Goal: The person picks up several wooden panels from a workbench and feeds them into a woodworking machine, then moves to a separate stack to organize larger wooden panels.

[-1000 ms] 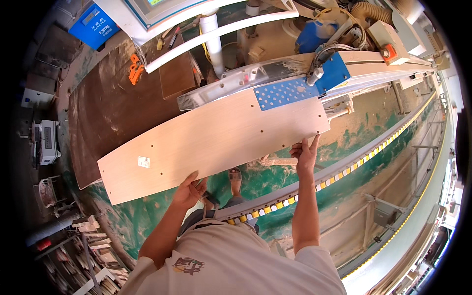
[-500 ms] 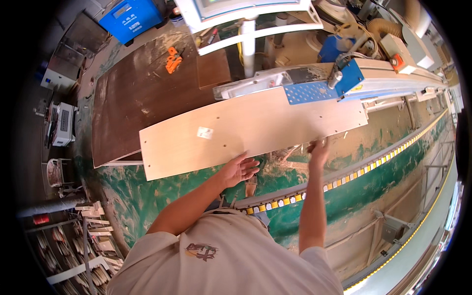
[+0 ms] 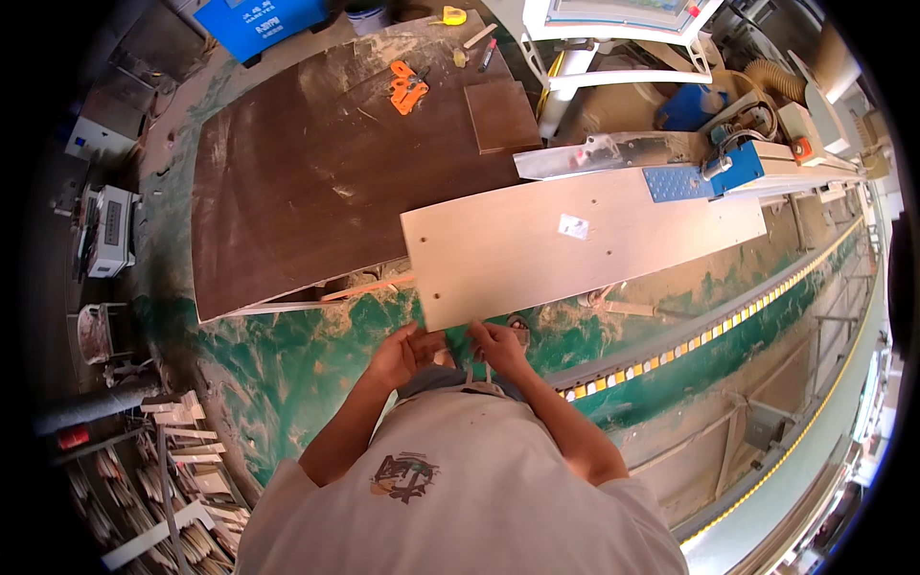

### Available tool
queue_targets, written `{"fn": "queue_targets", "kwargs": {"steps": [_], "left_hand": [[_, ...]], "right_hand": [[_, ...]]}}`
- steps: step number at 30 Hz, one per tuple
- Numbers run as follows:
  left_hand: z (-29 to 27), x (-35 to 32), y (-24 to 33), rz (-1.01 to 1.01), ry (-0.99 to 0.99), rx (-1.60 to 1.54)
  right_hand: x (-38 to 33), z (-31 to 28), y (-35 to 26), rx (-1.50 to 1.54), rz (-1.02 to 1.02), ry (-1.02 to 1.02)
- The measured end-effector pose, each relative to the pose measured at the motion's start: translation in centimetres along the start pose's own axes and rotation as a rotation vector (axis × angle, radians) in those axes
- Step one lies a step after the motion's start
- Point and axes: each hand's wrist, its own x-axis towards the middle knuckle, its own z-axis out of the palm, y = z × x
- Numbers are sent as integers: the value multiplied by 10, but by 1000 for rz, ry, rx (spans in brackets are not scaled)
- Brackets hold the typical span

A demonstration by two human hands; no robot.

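A long pale wooden board (image 3: 517, 249) with small dark holes and a white sticker lies across the blue perforated plate (image 3: 678, 184) of a machine. Its near left corner points toward my hands. Beside that corner is my left hand (image 3: 401, 356), fingers stretched out and apart; whether they touch the board I cannot tell. Just below the board's near edge, my right hand (image 3: 496, 347) has its fingers curled together. What they hold, if anything, is hidden.
A dark brown panel (image 3: 287, 182) behind the board carries orange tools (image 3: 407, 88), a small brown panel (image 3: 498, 115) and a yellow tape measure (image 3: 453, 15). A yellow-and-white segmented rail (image 3: 661, 356) runs at the right. Wood offcuts (image 3: 192, 450) are stacked at lower left.
The board has slid right along the blue plate, and the view has shifted left. My right hand has come back from the board's right part to near my left hand.
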Motion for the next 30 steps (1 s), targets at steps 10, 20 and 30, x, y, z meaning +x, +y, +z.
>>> {"fn": "queue_targets", "kwargs": {"steps": [10,20,30], "left_hand": [[-83,16,100,256,266,81],[-129,82,87,-27,262,386],[-14,177,87,-98,64,1273]], "right_hand": [[8,11,-18,290,185,183],[-1,-63,-39,317,242,387],[-2,-133,-47,197,81,597]]}}
